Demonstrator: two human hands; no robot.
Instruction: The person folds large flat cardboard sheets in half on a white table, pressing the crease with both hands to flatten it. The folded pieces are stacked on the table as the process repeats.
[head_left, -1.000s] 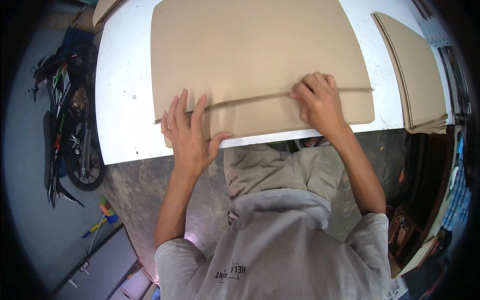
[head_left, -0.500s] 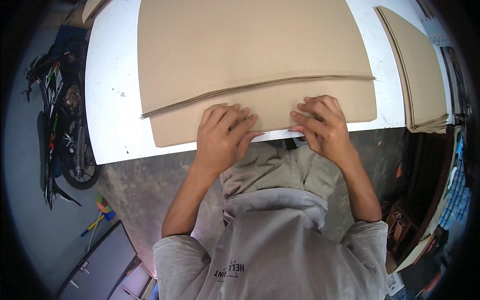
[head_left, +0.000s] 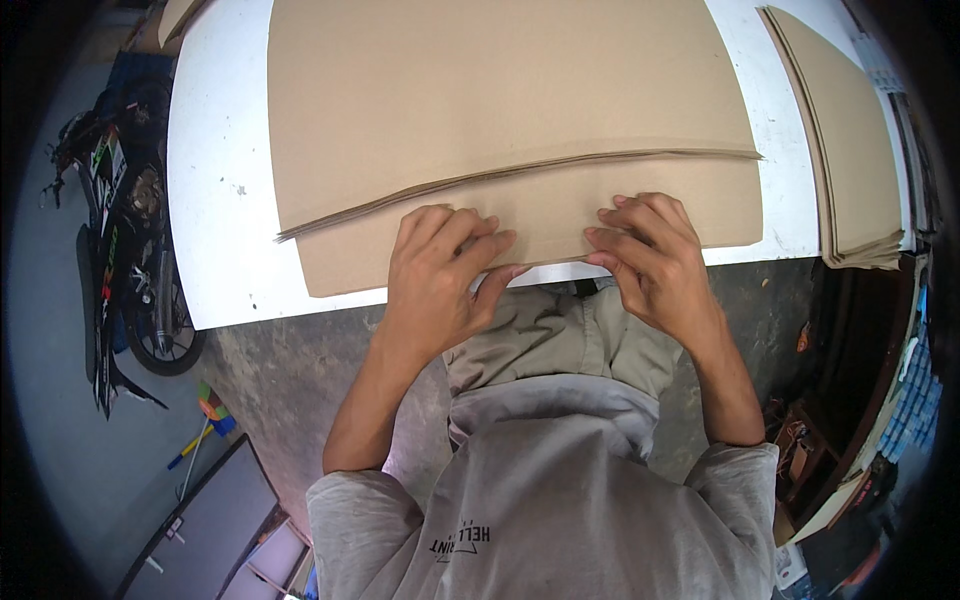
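Your left hand and right hand are side by side at the near edge of the counter, a little apart. Both are curled, gripping the near rim of a brown sheet: your fingers bend over its top, your thumbs set against the rim. The sheet lies flat along the counter's near edge, reaching out past your left hand on one side and your right hand on the other. Just beyond your fingertips, a ridge of layered brown edges crosses it, and a broad brown surface spreads from there toward the counter's far side. Near the counter's right edge lies a separate stack of brown sheets, well apart from your hands.
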